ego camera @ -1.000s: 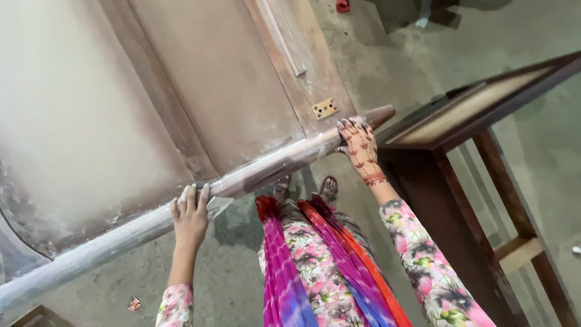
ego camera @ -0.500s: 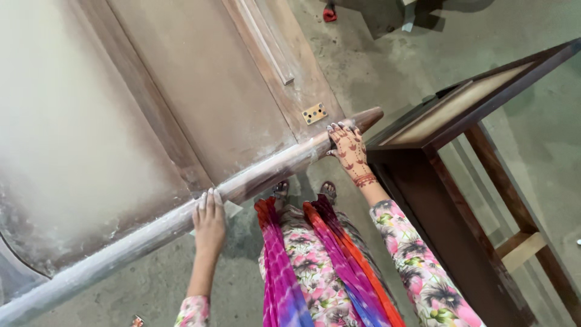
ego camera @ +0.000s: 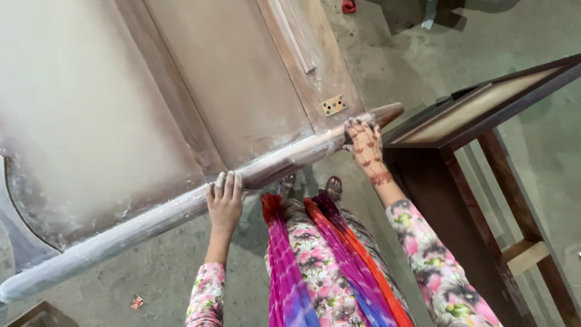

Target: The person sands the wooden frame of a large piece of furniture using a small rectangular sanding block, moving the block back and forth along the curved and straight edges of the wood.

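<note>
Dusty concrete floor [ego camera: 423,72]; a large wooden panel [ego camera: 230,91] is stood on it. Its rounded, dust-coated edge rail [ego camera: 181,209] is gripped by the left hand [ego camera: 225,200] mid-length and the right hand [ego camera: 363,140] near the end, both apparently clamped. Steadying step judged; next move calls for even grip.

I see a long rounded wooden rail [ego camera: 181,209] running on a slant from the lower left of the frame up toward the centre right, its dusty white coat giving way to bare brown wood at the upper end. It forms the near edge of a large dusty wooden panel [ego camera: 121,109] filling the upper left.
</note>
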